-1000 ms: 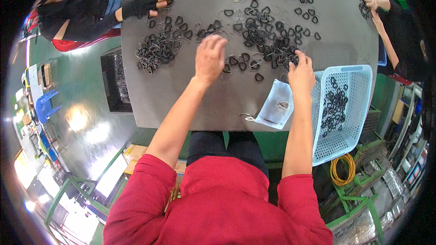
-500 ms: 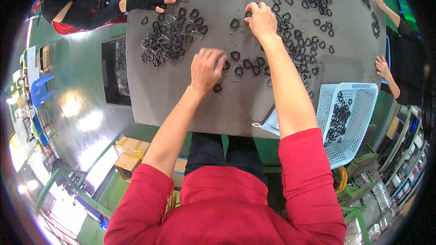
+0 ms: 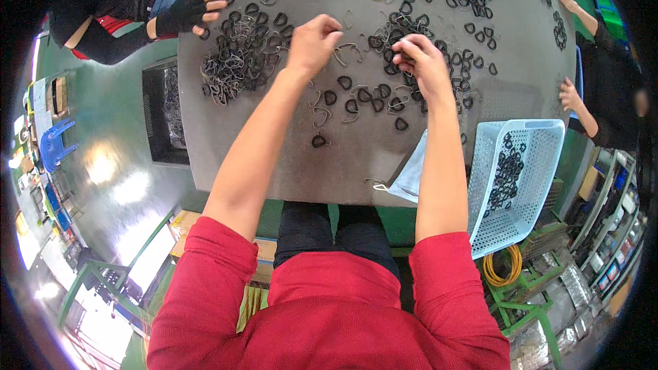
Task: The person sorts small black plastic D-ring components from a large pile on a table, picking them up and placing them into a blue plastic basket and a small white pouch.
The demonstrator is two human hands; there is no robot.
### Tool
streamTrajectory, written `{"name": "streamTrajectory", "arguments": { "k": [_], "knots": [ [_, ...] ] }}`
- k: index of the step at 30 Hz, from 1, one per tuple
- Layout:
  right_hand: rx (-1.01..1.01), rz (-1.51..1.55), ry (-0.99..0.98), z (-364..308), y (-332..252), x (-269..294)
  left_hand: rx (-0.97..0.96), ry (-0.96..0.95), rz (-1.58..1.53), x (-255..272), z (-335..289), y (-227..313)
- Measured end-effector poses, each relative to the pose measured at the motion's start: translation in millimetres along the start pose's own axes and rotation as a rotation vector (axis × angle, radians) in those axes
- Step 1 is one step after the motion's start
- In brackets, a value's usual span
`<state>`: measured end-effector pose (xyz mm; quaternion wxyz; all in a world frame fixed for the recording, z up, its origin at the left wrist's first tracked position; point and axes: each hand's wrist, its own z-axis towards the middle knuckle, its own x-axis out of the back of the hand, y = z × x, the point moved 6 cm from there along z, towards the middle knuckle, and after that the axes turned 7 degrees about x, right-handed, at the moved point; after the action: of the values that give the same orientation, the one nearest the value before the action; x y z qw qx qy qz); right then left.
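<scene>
My left hand point(image 3: 315, 44) is over the middle of the grey table point(image 3: 288, 171), its fingers curled together; what they hold, if anything, I cannot make out. Thin curved scraps point(image 3: 349, 53) lie right beside its fingertips. To the right, my right hand point(image 3: 426, 68) bends its fingers in a pinch at the edge of a heap of black D-shaped rings point(image 3: 411, 24). Whatever is between those fingertips is hidden. Several loose rings point(image 3: 364, 94) with thin strands are scattered nearer to me, between my forearms.
A larger tangled pile point(image 3: 233, 68) lies at left, near a co-worker's black-gloved hand point(image 3: 181, 17). On the right, another person's hands point(image 3: 569, 94) rest by the table edge. A light-blue basket point(image 3: 524, 124) holds black rings. A blue face mask point(image 3: 410, 173) lies by my right forearm.
My left hand has moved up and slightly right, away from the near loose rings. My right hand has come down and right, nearer to me. The gloved co-worker's hand has shifted left.
</scene>
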<state>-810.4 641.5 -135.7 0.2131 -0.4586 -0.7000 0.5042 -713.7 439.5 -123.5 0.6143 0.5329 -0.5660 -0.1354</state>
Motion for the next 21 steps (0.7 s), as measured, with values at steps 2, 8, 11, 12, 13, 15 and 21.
{"name": "streamTrajectory", "arguments": {
  "k": [2,8,11,12,13,15,21],
  "knots": [
    [0.119,-0.499,-0.021,13,-2,-15,0.254,-0.185,-0.516,11,-4,-22],
    [0.492,-1.232,0.006,17,-24,-52,0.392,-0.251,-0.369,7,-49,-23],
    [0.401,-0.770,-0.021,6,-28,-33,-0.049,0.033,0.252,-19,-71,-7],
    [0.237,-0.469,-0.029,-2,-24,-22,-0.004,0.005,0.248,-29,-75,-7],
    [0.170,-0.357,0.008,-14,-24,-17,0.002,0.011,0.243,-27,-75,-9],
    [0.058,-0.426,0.000,-35,-19,-6,0.092,-0.085,0.119,-23,-74,-16],
    [-0.059,-0.381,0.071,-73,7,26,0.382,-0.597,-0.810,-5,-87,-15]
  ]
}}
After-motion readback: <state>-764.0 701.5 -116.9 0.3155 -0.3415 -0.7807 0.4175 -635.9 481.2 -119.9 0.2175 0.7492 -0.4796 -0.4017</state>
